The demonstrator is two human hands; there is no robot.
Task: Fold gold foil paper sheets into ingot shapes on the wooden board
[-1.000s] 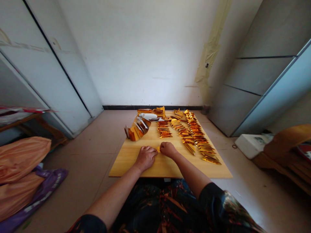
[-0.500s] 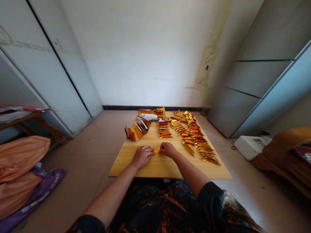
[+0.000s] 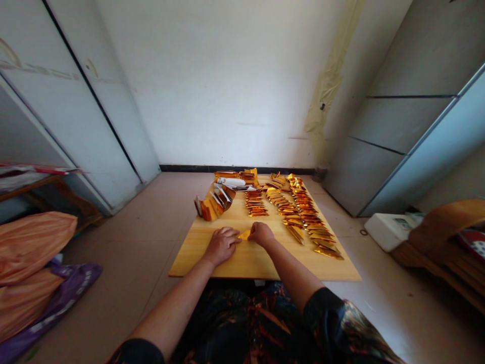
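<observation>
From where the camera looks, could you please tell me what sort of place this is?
Probably a room in a home: a tall pale cabinet at left, a grey unit, perhaps a refrigerator, at right, and wooden furniture near it.

The left forearm [image 3: 175, 299] and the right forearm [image 3: 294, 270], both bare, slant forward and inward. The left hand [image 3: 222, 245] rests palm down, fingers close together and gently stretched; the right hand [image 3: 262, 234], near it but apart, is curled, its fingers bent into a pinch
</observation>
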